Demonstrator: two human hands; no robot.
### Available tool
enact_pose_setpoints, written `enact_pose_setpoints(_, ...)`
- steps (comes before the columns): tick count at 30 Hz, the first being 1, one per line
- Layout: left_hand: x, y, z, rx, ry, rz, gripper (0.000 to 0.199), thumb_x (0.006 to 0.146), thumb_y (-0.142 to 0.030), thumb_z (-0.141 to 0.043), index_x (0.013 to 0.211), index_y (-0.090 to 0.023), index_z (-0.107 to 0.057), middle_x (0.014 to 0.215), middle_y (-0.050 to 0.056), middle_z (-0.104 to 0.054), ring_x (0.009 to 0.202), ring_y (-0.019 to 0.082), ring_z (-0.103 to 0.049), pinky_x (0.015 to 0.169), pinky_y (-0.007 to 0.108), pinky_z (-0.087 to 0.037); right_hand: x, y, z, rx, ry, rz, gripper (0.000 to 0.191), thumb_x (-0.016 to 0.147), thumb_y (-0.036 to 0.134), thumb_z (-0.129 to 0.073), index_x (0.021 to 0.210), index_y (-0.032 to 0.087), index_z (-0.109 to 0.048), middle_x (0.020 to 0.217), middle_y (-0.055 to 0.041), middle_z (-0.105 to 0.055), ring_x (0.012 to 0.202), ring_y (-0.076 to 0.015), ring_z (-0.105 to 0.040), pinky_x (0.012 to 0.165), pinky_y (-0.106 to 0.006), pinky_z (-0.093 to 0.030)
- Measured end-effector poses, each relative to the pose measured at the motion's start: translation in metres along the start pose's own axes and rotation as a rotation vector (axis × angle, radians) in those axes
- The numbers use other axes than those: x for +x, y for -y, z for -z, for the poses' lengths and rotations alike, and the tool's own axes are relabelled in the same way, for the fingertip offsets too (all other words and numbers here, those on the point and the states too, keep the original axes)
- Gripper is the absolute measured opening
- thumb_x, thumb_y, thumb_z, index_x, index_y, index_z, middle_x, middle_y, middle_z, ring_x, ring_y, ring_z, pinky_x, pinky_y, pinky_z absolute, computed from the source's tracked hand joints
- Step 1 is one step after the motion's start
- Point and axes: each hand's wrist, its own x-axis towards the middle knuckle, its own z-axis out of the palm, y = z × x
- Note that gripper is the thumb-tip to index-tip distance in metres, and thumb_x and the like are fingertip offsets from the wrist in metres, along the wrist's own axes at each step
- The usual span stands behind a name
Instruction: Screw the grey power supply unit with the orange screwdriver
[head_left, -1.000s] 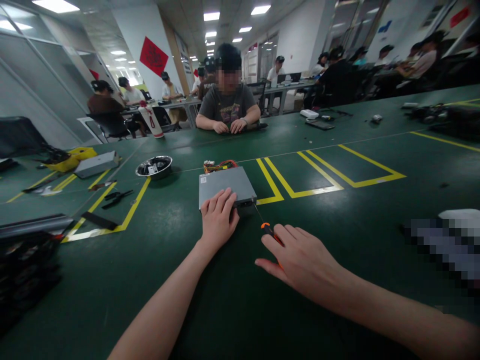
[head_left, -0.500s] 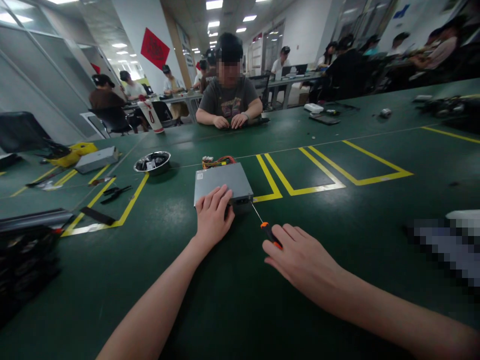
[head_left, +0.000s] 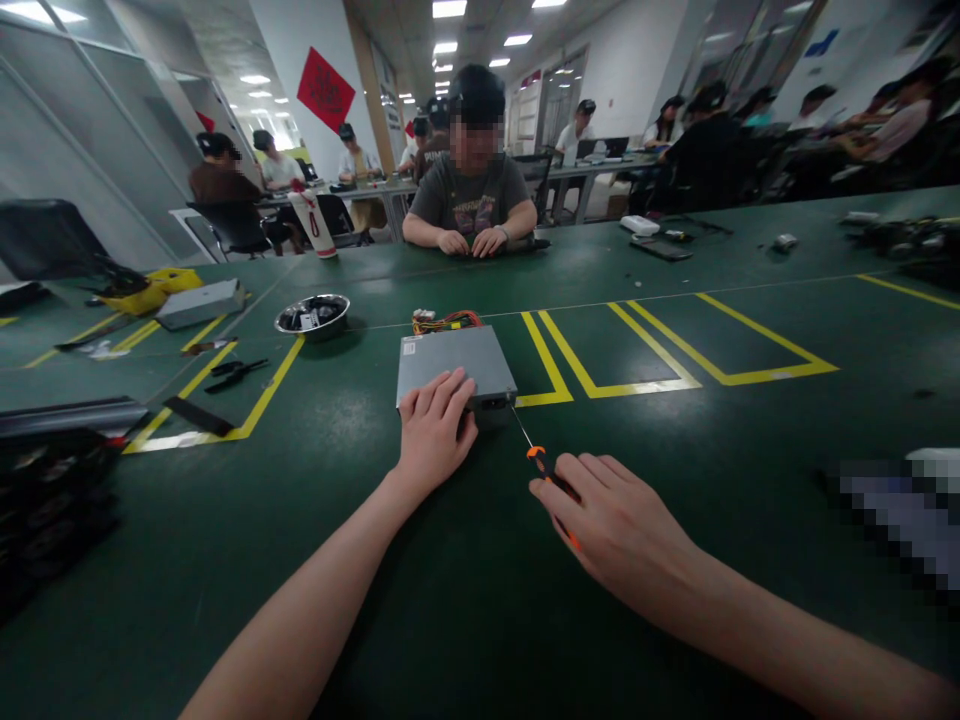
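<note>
So, head cam (the only view I had). The left hand point(head_left: 437, 435) lay over the near edge of a gray metal box point(head_left: 457, 355), fingers stretched out on its top, so that grip was open and more of a steadying press than a grab. The right hand's point(head_left: 619, 510) grip was closed around the handle of an orange-and-black screwdriver point(head_left: 536, 457), its shaft angled up to the box's near right corner, just beside a dark socket. Couldn't tell whether the tip was actually seated in a screw.

The box sat flat on the green bench point(head_left: 480, 620), with a bundle of colored wires point(head_left: 454, 320) behind it, left of some yellow tape point(head_left: 637, 390). Progress-wise? The top was on and no panel looked lifted, so I'd call it early days: driver at the corner, the fastener work there not visibly finished. Any other screws were too small to make out.
</note>
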Motion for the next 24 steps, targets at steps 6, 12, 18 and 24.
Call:
enact_pose_setpoints(6,-0.0009,-0.0007,0.0002,0.0,0.014,0.006,0.04,0.083,-0.023,-0.047,0.122,-0.024,-0.046,0.131,0.005,-0.049,0.12,0.023,-0.042,0.095,0.04,-0.027,0.0022,0.0008,-0.0011,0.049,-0.088,-0.077,0.04,0.087,0.042,-0.042,0.103,0.008,-0.056,0.073,-0.0055,-0.06,0.059,-0.0128,-0.052,0.057,-0.026,-0.038)
enact_pose_setpoints(12,-0.0015,0.0002,0.0004,0.0,0.027,0.018,0.039,0.083,-0.024,-0.046,0.123,-0.023,-0.046,0.132,0.004,-0.047,0.121,0.023,-0.041,0.095,0.04,-0.027,0.0032,-0.0013,0.005,-0.025,-0.033,0.012,0.016,0.074,0.008,-0.05,0.08,0.019,-0.06,0.076,-0.004,-0.056,0.066,-0.0154,-0.05,0.061,-0.027,-0.036)
enact_pose_setpoints(18,-0.0024,0.0007,-0.0007,-0.005,0.027,0.019,0.04,0.083,-0.024,-0.045,0.124,-0.023,-0.045,0.133,0.004,-0.047,0.121,0.023,-0.041,0.096,0.04,-0.026,0.0038,0.0009,0.002,0.013,-0.094,-0.047,0.039,0.083,0.042,-0.048,0.103,0.009,-0.056,0.076,-0.0068,-0.058,0.064,-0.015,-0.052,0.058,-0.026,-0.038)
enact_pose_setpoints(24,-0.002,-0.0007,0.0005,-0.003,0.023,0.02,0.039,0.084,-0.024,-0.045,0.123,-0.023,-0.046,0.132,0.005,-0.048,0.121,0.023,-0.041,0.095,0.04,-0.026,0.0023,0.0019,0.003,-0.064,-0.13,0.012,0.016,0.084,0.014,-0.043,0.08,0.015,-0.058,0.066,-0.002,-0.054,0.056,-0.0119,-0.046,0.054,-0.025,-0.032)
